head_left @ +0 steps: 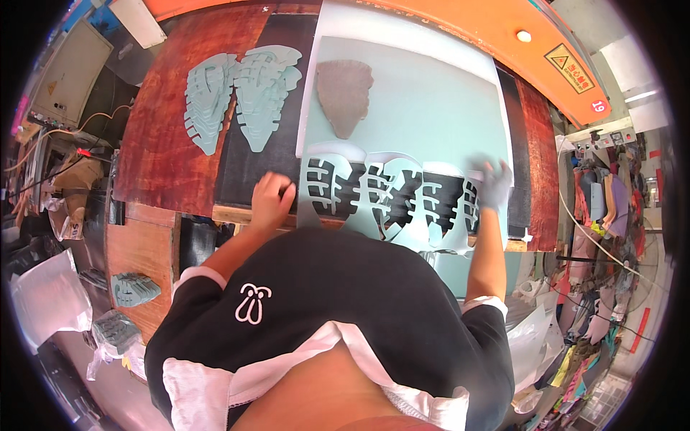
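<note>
A pale green sheet (424,93) lies on the table in front of me, its near strip cut through with ribbed openings (392,190) that show black beneath. On the sheet's far left part rests a grey-brown tapered piece (345,93), perhaps a cutting die. My bare left hand (273,197) is at the near edge of the black board (251,176), left of the sheet, its fingers loosely bent and apart with nothing seen in them. Over the sheet's near right corner is my right hand (493,183), in a greyish glove; motion smears its fingers, so its grip is unclear.
Two stacks of ribbed green cut pieces (208,100) (262,93) lie at the table's left. An orange machine beam (474,25) spans the far side. More cut pieces (134,289) sit on a low wooden surface at lower left. Hanging material scraps (596,208) crowd the right.
</note>
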{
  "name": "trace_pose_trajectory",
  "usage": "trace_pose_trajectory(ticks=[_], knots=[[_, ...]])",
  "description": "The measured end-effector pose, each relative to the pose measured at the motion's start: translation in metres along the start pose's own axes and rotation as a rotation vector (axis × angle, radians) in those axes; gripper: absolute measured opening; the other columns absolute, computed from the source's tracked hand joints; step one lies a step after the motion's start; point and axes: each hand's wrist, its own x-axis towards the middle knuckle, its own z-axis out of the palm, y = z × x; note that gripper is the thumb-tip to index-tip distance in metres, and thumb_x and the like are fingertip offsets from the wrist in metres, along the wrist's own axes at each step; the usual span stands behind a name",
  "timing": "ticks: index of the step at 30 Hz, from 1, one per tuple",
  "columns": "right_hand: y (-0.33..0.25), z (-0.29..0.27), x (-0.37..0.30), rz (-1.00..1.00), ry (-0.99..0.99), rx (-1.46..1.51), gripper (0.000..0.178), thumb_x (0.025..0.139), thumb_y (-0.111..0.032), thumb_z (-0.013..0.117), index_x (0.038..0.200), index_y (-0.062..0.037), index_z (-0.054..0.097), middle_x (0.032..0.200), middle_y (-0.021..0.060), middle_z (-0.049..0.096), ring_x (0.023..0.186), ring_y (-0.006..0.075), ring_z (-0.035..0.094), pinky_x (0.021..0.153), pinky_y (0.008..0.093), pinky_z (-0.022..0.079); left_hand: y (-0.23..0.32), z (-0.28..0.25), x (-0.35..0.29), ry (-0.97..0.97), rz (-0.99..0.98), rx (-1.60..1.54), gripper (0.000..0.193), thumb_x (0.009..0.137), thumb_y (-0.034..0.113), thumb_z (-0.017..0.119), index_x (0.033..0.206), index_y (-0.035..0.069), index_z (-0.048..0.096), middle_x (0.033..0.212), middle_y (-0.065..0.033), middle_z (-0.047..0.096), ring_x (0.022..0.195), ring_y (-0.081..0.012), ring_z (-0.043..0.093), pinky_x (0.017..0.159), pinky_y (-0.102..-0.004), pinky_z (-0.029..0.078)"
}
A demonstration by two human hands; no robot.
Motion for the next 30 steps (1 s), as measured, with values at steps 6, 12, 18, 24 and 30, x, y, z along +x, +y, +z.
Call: trace_pose_trajectory(ticks=[6,12,18,24,30], knots=[[-0.197,0.147,-0.022,-0.526,-0.767,-0.031,0.065,0.077,-0.048,0.062,0.122,-0.0039,0.048,0.123,0.0186,0.049,0.112,0.0348,0.047,0.094,0.0429,0.038,-0.014,0.047,0.084,0.140,0.209,0.084,0.033,0.082,0.018,0.060,0.113,0.008,0.055,0.124,-0.0126,0.050,0.111,-0.0306,0.047,0.093,-0.0405,0.035],[-0.287,0.180,-0.056,-0.214,-0.706,-0.383,0.087,0.062,-0.054,0.068,0.132,-0.0090,0.042,0.143,0.0186,0.026,0.113,0.0401,0.045,0.094,0.0410,0.040,-0.025,0.062,0.087,0.118,0.178,0.043,0.031,0.083,0.021,0.059,0.113,0.011,0.059,0.130,-0.0079,0.048,0.112,-0.0278,0.047,0.097,-0.0400,0.032],[-0.258,0.200,-0.036,-0.272,-0.660,-0.097,0.083,0.059,-0.045,0.072,0.128,-0.0069,0.047,0.137,0.0189,0.037,0.109,0.0377,0.049,0.091,0.0411,0.043,-0.031,0.059,0.089,0.103,0.185,0.068,0.031,0.085,0.022,0.056,0.113,0.010,0.060,0.132,-0.0074,0.047,0.114,-0.0260,0.047,0.097,-0.0377,0.033],[-0.212,0.173,0.012,-0.016,-0.666,0.458,0.079,0.058,-0.034,0.077,0.125,-0.0020,0.049,0.128,0.0195,0.043,0.106,0.0282,0.053,0.090,0.0358,0.046,-0.030,0.059,0.090,0.103,0.171,0.048,0.031,0.084,0.022,0.056,0.112,0.010,0.060,0.132,-0.0077,0.047,0.114,-0.0269,0.047,0.097,-0.0383,0.032],[-0.187,0.154,0.008,-0.170,-0.508,-0.198,0.081,0.058,-0.048,0.072,0.124,-0.0049,0.050,0.132,0.0170,0.042,0.106,0.0336,0.052,0.088,0.0370,0.046,-0.029,0.060,0.091,0.099,0.181,0.044,0.031,0.083,0.020,0.059,0.111,0.009,0.061,0.130,-0.0080,0.048,0.112,-0.0277,0.047,0.096,-0.0393,0.033]])
